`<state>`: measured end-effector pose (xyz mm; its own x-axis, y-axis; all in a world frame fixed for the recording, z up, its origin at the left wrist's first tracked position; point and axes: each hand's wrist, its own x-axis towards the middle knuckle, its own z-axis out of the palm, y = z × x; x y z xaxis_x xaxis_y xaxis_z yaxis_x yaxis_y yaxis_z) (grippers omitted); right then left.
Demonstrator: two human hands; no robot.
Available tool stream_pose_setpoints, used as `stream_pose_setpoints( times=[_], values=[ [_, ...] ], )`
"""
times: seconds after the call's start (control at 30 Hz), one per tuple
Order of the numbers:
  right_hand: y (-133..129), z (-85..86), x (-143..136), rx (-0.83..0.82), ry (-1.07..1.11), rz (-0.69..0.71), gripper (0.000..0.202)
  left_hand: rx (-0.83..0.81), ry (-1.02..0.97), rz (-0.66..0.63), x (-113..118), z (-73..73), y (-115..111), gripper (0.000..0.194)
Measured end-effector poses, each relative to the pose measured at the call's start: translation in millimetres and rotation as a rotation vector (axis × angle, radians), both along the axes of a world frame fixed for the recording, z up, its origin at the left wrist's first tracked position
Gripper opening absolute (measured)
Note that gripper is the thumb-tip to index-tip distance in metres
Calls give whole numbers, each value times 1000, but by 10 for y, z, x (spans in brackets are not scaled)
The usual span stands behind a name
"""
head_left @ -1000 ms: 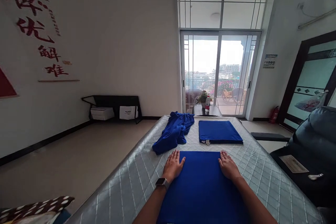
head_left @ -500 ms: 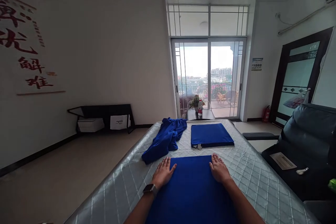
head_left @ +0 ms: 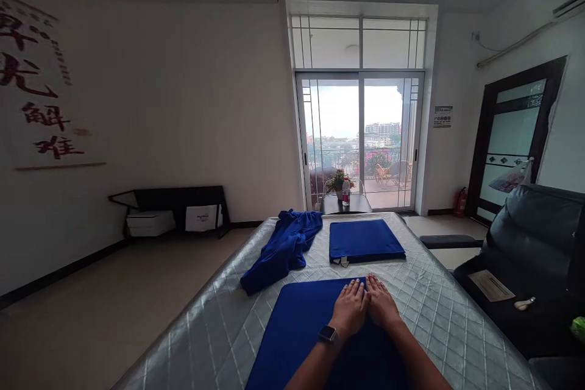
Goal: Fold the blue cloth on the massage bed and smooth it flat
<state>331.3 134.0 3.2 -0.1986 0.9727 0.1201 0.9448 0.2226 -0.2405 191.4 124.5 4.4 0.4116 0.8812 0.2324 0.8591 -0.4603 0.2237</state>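
Note:
A flat blue cloth (head_left: 292, 323) lies on the quilted silver-grey surface (head_left: 205, 329) in front of me. Both palms rest on its far right part, side by side. My left hand (head_left: 350, 306), with a watch on the wrist, lies flat with its fingers extended. Beside it, nearly touching, my right hand (head_left: 381, 301) is also flat near the cloth's far right corner. Beyond them sits a neatly folded blue stack (head_left: 365, 239) with a small white tag at its front edge. A crumpled blue cloth (head_left: 286, 250) lies at the far left.
A black armchair (head_left: 534, 244) with a card and a small object on it stands at the right. Past the far edge is a small table (head_left: 365, 204) with a plant and a bottle (head_left: 346, 192). A black rack (head_left: 178, 198) holding white boxes stands by the left wall.
My left hand has moved right across the flat blue cloth, from its left edge to beside my right hand. My right hand stays near the right corner. The view has shifted slightly.

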Motion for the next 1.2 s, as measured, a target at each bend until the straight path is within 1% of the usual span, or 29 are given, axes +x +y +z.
stream_pose_setpoints(
  times=[0.07, 0.1, 0.17, 0.27, 0.33, 0.4, 0.5, 0.57, 0.63, 0.83, 0.97, 1.07, 1.2],
  values=[
    [1, -4, 4, 0, 0, 1, 63, 10, -12, 18, 60, -40, 13, 60],
    [2, -4, 3, 0, 3, -4, 63, 8, -12, 41, 35, -46, 19, 61],
    [2, -1, -5, 2, 10, -14, 64, -2, 1, 99, -105, -33, 31, 64],
    [-6, 13, -21, 7, 13, -26, 65, -16, 44, 222, -490, 14, 61, 69],
    [-16, 25, -28, 5, 9, -30, 65, -21, 90, 315, -823, 24, 94, 71],
    [-24, 38, -34, 0, 4, -30, 65, -27, 136, 395, -1175, 2, 128, 71],
    [-28, 54, -42, -5, -1, -33, 65, -35, 166, 457, -1621, -62, 150, 71],
    [-26, 61, -47, -7, -1, -37, 65, -41, 155, 471, -1803, -89, 137, 73],
    [-23, 66, -52, -6, -1, -32, 65, -46, 129, 478, -1884, -92, 113, 75],
    [-36, 92, -68, -7, 11, -32, 65, -44, 45, 473, -1910, -33, 74, 75],
    [-50, 105, -74, -4, 20, -35, 64, -77, 12, 470, -2022, -11, 56, 73],
    [-49, 91, -67, 9, 25, -31, 64, -73, -11, 462, -2092, -5, 43, 72],
    [-14, 57, -42, 34, 69, -15, 64, -46, -40, 528, -2118, 6, 68, 68]
  ],
)
